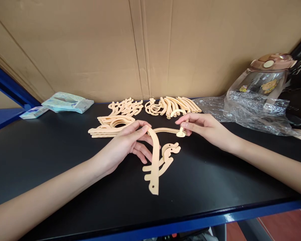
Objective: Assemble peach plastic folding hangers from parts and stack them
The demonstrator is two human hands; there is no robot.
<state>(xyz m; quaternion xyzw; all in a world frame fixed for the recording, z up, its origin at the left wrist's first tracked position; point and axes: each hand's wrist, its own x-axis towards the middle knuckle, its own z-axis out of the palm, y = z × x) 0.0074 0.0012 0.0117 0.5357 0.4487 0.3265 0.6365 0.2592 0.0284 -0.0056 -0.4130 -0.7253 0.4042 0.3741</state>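
Observation:
My left hand [134,140] pinches the top end of a curved cream plastic arm [155,160], like part of a folding clothes hanger. The arm hangs down, with a small hole at its lower end. Between the thumb and fingers of my right hand [199,127] is a small cream piece with a round, disc-like end [181,134], perhaps a connector. Under the hanging arm lie several hook-shaped pieces [167,160], partly hidden by it. Just behind, between my hands, another curved arm [165,130] lies on the black table [215,187].
Stacked cream arms [107,132] lie beside my left hand. Behind are a pile of small hooks [126,107] and a row of curved pieces [180,105]. Tissue packs [67,102] lie left; crumpled clear plastic [258,113] and a bottle [263,80] stand right. Cardboard [90,50] forms the back.

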